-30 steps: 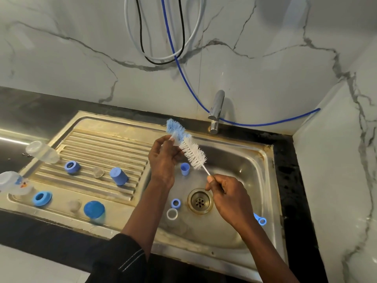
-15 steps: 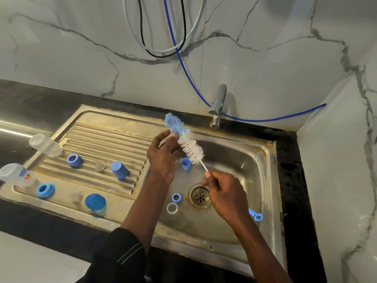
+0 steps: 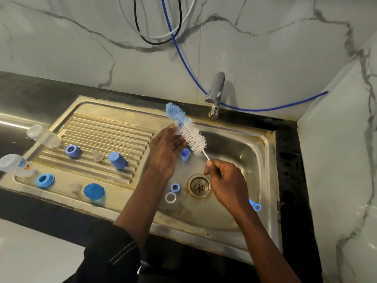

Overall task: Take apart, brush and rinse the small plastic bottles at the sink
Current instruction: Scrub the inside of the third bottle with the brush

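Over the steel sink (image 3: 259,160), my right hand (image 3: 226,184) grips the thin handle of a blue-and-white bottle brush (image 3: 187,131). My left hand (image 3: 165,152) holds a small clear plastic piece (image 3: 177,128) that the bristles pass through. In the basin lie a blue cap (image 3: 185,154), a blue ring (image 3: 175,187), a white ring (image 3: 170,197) and a blue handle loop (image 3: 256,205). Two clear bottles (image 3: 43,136) (image 3: 12,162) lie at the drainboard's left edge.
On the ribbed drainboard (image 3: 106,131) stand several blue caps and rings (image 3: 118,160) (image 3: 73,151) (image 3: 44,180) (image 3: 94,192) and two clear teats (image 3: 98,156). A chrome tap (image 3: 215,92) rises behind the basin, shut off. Hoses (image 3: 183,58) hang on the marble wall. The drain (image 3: 199,186) is open.
The brush has slid a little further through the clear piece in my left hand. Both hands stay over the basin; the camera view has shifted slightly.
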